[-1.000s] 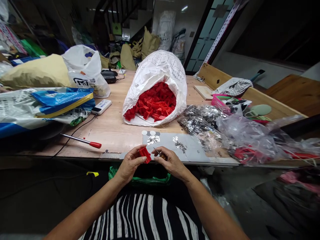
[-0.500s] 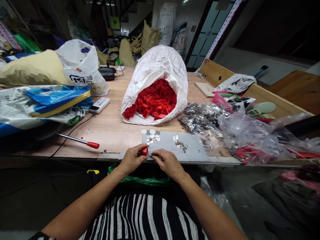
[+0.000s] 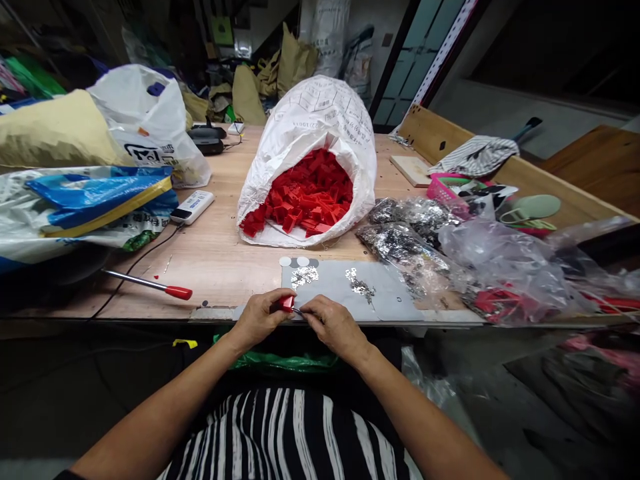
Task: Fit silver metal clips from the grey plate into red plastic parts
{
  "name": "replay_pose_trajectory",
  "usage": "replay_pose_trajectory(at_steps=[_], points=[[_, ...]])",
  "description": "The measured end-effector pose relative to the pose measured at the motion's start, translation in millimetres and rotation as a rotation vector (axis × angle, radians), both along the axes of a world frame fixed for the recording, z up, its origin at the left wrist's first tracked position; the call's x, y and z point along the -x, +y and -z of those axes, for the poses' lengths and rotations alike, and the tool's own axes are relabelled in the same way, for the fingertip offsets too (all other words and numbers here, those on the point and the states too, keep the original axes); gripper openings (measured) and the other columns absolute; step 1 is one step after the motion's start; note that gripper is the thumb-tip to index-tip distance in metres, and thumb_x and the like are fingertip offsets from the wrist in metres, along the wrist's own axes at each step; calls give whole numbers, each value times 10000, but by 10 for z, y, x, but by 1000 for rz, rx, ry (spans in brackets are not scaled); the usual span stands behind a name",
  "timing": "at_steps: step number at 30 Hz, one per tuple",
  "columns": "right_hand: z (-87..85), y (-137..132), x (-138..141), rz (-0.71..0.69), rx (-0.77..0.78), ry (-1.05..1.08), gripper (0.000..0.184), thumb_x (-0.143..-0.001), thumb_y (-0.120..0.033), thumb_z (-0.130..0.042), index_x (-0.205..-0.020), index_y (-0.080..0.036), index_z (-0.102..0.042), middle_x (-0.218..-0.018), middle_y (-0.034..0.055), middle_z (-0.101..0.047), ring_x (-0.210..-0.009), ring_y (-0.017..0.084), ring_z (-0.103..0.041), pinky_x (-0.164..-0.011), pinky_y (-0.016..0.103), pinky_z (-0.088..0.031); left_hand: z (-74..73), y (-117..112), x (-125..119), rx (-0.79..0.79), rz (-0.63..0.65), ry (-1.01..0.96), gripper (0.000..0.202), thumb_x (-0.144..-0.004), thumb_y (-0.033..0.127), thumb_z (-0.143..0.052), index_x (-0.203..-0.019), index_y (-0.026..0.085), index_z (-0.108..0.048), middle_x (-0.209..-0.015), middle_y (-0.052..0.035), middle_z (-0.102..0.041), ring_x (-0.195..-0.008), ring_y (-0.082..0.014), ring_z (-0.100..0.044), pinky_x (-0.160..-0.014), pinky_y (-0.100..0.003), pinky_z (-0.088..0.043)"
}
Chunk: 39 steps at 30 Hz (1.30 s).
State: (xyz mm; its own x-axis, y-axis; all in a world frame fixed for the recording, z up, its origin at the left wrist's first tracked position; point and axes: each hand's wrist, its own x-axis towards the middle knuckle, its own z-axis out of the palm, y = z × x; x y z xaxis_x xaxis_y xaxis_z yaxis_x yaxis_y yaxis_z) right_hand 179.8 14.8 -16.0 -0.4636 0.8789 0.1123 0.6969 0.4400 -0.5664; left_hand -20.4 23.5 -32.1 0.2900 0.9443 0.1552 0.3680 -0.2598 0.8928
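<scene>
From my end of the feed, the clearest change from a second ago is at the lower middle of the frame: the red piece [image 3: 287,304], which then showed much of its side with a gap between it and the tool, now sits tucked deeper in the left hand [image 3: 257,320], only its end peeking out, and the thin metal tool [image 3: 299,311] reaches right up to it. I see the left hand curled, thumb and fingers pinching the red piece. The right hand [image 3: 337,327], just beside it, is closed around the tool, with only a short length of shaft showing; I can't make out exactly how the tip meets the piece. Both hands are at the table's front edge, by the near side of a grey sheet [image 3: 331,303] that carries two small heaps of silvery parts [image 3: 305,277]. My view has tipped a little too, so the white sack [image 3: 320,100] at upper centre rides higher in frame than before, its mouth full of red pieces [image 3: 310,197]. At centre left, the rod with a red grip [image 3: 179,292] lies on the wooden table [image 3: 215,247].
</scene>
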Motion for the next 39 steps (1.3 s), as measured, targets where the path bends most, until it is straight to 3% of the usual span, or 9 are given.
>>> replay_pose_trajectory(at_steps=[12,18,22,26,28,31,39], points=[[-90,-139,269,180,-7,-234,155,-909,-203,-478,-952,-221,-626,-919,35,-630,-812,167,-620,-688,247,-446,19,-6,-29,18,-26,2,293,-732,167,-661,-1022,209,-652,-926,-12,-705,-829,-166,-645,-786,-271,-489],[-75,-167,148,129,4,-69,210,-932,-232,-440,-1084,-236,-584,-953,39,-602,-863,165,-599,-753,267,-455,25,-80,-12,-30,-16,-80,275,-742,192,-672,-1011,206,-621,-946,-17,-668,-851,-156,-620,-801,-274,-473],[-85,-200,23,70,11,121,194,-938,-221,-407,-1076,-227,-542,-1014,46,-598,-914,162,-579,-807,285,-444,-35,-177,-24,-5,-75,-205,299,-721,191,-697,-1007,214,-612,-974,-19,-647,-898,-159,-601,-858,-292,-450],[-165,-239,-32,-24,148,234,244,-947,-219,-387,-1179,-226,-464,-847,-1,-616,-774,135,-571,-754,270,-436,-157,-251,-70,255,-114,-549,290,-748,240,-692,-1022,202,-606,-969,-23,-657,-899,-151,-605,-866,-289,-451],[-210,-265,-20,-70,204,274,338,-953,-227,-382,-1291,-229,-396,-731,-36,-574,-674,119,-540,-710,251,-429,-218,-281,-96,446,-96,-771,175,-775,271,-677,-902,172,-607,-905,-26,-673,-854,-141,-623,-837,-279,-465],[-257,-294,14,-102,234,283,421,-957,-261,-391,-1375,-236,-350,-657,-54,-525,-602,109,-502,-657,233,-418,-268,-321,-119,679,-49,-1024,172,-766,269,-700,-780,152,-575,-847,-34,-694,-819,-137,-652,-839,-280,-478],[-312,-300,44,-64,141,272,362,-954,-349,-405,-1287,-235,-490,-687,-16,-597,-635,135,-560,-653,236,-435,-253,-397,-166,923,-95,-1304,63,-826,170,-623,-852,116,-644,-853,-58,-724,-823,-164,-690,-956,-361,-489]])
